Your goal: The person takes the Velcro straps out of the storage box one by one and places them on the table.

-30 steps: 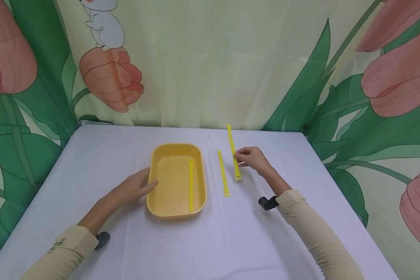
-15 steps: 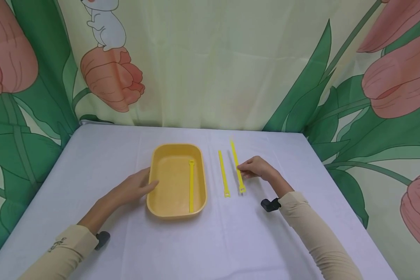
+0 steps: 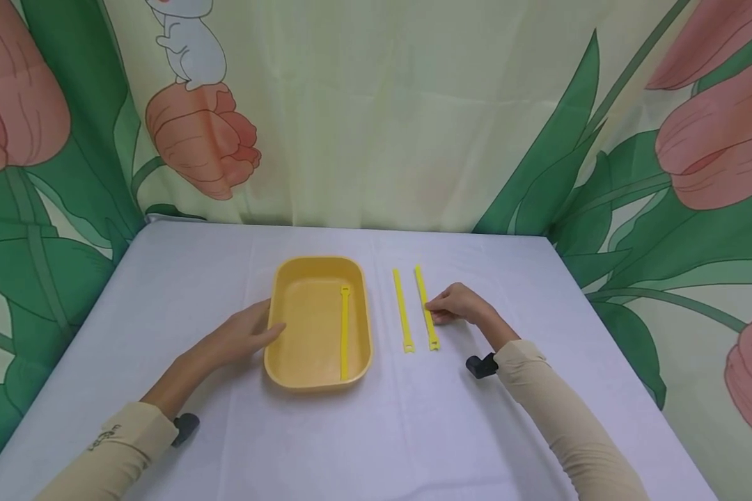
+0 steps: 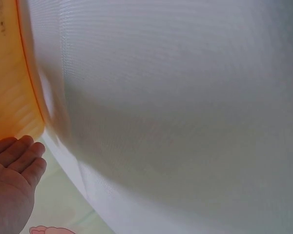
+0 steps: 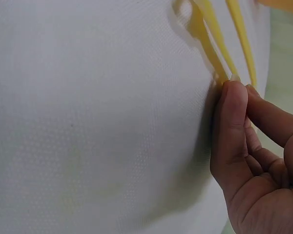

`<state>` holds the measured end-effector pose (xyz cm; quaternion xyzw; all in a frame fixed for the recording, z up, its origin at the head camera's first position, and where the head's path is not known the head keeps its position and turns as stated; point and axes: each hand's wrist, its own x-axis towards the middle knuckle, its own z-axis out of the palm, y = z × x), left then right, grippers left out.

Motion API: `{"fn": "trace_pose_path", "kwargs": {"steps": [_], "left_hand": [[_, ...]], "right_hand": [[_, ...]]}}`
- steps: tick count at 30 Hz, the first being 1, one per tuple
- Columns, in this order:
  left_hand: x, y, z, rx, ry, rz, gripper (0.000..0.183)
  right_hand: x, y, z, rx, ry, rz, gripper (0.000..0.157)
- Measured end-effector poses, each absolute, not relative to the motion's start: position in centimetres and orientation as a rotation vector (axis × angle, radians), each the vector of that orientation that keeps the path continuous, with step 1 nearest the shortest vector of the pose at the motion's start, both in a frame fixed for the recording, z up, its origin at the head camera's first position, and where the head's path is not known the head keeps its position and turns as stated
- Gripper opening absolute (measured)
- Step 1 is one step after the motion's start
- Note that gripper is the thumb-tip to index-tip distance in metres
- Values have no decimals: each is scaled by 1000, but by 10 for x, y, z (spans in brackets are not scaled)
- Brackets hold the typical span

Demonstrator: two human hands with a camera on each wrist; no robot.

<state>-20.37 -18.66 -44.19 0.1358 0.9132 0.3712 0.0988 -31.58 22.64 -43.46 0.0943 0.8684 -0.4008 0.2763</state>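
A yellow plastic tray (image 3: pixel 307 320) sits on the table with one flat yellow cable tie (image 3: pixel 345 334), slotted at its far end, lying lengthwise inside. My left hand (image 3: pixel 241 334) holds the tray's left side, thumb over the rim and fingers against the outer wall (image 4: pixel 10 97). To the right of the tray a second cable tie (image 3: pixel 402 309) lies on the cloth. Beside it, roughly parallel, is a third cable tie (image 3: pixel 421 284); my right hand (image 3: pixel 460 304) pinches it around its middle between thumb and forefinger, close over the cloth. Its slotted end points toward me.
A white cloth (image 3: pixel 326 445) covers the table. Behind the far edge hangs a curtain (image 3: pixel 363 125) printed with tulips and a small white animal. Each wrist wears a small black camera, such as the right one (image 3: pixel 481 366).
My right hand has moved down and toward me with its cable tie, which was raised and now lies low beside the second one. The left hand and the tray stay put.
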Motion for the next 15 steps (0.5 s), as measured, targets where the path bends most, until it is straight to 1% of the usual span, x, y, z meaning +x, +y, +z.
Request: {"fn": "trace_pose_path", "kwargs": {"steps": [6,15], "left_hand": [[-205,-184,-443,402,2694,1092,67],[-203,-187,-440,395,2714,1078,65]], "right_hand": [[-317,228,-437,266,2367,-1028,25],[-321,224,-440,251,2405,-957,26]]}}
